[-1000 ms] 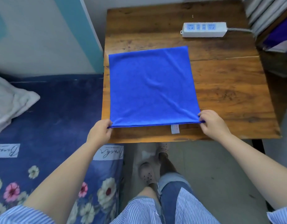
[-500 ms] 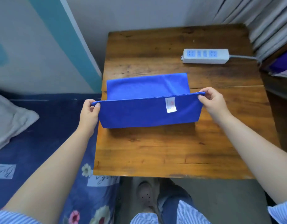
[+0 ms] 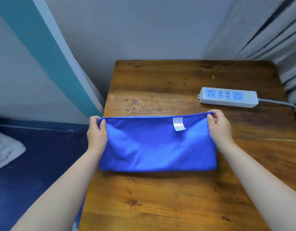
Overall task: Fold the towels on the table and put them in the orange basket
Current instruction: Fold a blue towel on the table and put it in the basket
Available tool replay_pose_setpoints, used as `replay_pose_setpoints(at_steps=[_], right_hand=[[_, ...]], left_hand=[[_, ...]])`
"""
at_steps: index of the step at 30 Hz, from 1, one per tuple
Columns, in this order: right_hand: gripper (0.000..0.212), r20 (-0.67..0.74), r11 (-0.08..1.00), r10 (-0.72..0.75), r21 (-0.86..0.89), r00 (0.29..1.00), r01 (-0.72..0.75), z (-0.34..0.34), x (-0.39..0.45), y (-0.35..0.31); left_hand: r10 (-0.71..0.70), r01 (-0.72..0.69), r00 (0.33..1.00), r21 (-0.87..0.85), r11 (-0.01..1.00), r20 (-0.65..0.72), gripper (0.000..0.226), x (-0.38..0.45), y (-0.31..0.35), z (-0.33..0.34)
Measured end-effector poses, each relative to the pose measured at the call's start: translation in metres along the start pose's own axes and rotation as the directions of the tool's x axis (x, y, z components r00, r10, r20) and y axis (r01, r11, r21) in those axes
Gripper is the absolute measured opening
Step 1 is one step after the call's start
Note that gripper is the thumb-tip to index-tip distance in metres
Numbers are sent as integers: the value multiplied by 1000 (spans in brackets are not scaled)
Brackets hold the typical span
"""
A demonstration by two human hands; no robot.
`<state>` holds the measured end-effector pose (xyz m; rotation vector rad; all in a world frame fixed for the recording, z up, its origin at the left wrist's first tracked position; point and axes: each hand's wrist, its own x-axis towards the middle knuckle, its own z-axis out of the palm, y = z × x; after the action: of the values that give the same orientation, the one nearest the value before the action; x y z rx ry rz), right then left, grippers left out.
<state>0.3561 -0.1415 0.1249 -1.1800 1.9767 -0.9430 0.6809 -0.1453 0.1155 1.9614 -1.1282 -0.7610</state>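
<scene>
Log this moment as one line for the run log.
stage: first fold laid | blue towel: folded in half on wooden table | left hand: pinches far left corner | right hand: pinches far right corner | orange basket: not in view

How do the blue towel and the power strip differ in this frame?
The blue towel is soft cloth, folded in half and pinched by the left hand and right hand; the power strip is rigid, white, untouched, with a cord. The towel is larger and nearer. Both lie on the wooden table.
</scene>
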Motion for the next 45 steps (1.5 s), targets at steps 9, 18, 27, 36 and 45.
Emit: replay_pose_setpoints(at_steps=[9, 18, 27, 36, 45], right_hand=[[26, -35, 960, 7, -279, 999, -17, 18, 23, 20], [31, -77, 809, 13, -586, 997, -56, 28, 27, 33], [28, -120, 727, -514, -586, 849, 358, 62, -11, -15], [56, 542, 535, -232, -623, 808, 571, 131, -16, -6], [62, 398, 541, -105, -746, 911, 388, 60, -4, 31]], left_hand=[[-22, 12, 997, 123, 992, 77, 3, 34, -9, 25], [-97, 51, 988, 344, 938, 118, 20, 45, -12, 36], [259, -270, 961, 531, 803, 97, 39, 19, 10, 45], [238, -571, 803, 590, 571, 547, 57, 10, -22, 80], [86, -413, 886, 692, 592, 455, 63, 34, -37, 33]])
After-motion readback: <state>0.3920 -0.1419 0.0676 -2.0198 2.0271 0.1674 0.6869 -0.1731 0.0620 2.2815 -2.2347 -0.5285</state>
